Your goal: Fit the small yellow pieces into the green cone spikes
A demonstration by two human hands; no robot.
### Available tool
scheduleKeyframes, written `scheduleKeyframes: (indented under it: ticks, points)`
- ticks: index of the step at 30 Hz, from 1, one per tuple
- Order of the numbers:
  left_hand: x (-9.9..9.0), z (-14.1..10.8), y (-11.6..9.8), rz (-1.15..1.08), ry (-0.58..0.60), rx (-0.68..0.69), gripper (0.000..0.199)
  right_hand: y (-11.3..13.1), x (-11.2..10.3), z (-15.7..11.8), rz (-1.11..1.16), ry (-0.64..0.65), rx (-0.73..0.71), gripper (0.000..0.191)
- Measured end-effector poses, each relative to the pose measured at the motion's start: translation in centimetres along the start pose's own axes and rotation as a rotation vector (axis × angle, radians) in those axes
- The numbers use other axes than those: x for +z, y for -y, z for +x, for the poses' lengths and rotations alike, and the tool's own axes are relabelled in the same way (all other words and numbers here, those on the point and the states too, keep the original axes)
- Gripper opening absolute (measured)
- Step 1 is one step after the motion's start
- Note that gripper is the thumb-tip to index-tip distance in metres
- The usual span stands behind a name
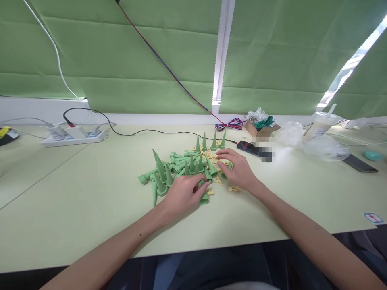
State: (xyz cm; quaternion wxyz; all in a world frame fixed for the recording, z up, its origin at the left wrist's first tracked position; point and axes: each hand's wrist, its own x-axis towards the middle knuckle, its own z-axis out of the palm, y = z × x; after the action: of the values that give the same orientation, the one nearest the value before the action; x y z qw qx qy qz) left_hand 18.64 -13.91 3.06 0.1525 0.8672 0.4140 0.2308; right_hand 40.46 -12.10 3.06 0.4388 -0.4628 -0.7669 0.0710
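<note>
My left hand (185, 192) is at the near edge of a pile of green plastic cones (181, 163), thumb and fingers curled in around a green cone (204, 199) whose wide end shows below the thumb. The fingers hide much of that cone. On the pile's right side is my right hand (237, 168), its thumb and forefinger apart over small yellow plastic pieces (214, 157). Nothing shows between those fingertips. Partly behind the right hand is another green cone (224, 175). Some cones stand upright, others lie on their sides.
A power strip (74, 139) lies at the back left, its black cable running to a phone (252, 149). Farther right are a small cardboard box (262, 129), a drink cup (320, 127) in plastic wrap and a dark flat device (361, 164). More yellow pieces (234, 189) lie near the right wrist.
</note>
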Motion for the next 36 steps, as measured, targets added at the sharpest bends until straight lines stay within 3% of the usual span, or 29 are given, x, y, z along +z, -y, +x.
scheduleKeyframes:
  ticks: [6, 12, 26, 36]
  points:
    - [-0.1, 0.1, 0.0, -0.055, -0.028, -0.05, 0.02, 2.5, 0.9, -1.3, 0.13, 0.099, -0.134, 0.018]
    - [-0.2, 0.2, 0.0, -0.057, -0.012, -0.056, 0.016, 2.7, 1.4, -1.5, 0.187, 0.11, -0.225, 0.015]
    - [-0.1, 0.2, 0.0, -0.064, -0.036, -0.058, 0.024, 2.8, 1.4, -1.6, 0.203, 0.077, -0.271, 0.015]
    - [-0.1, 0.1, 0.1, -0.057, -0.013, -0.038, 0.014, 2.4, 1.5, -1.7, 0.18, 0.046, -0.25, 0.018]
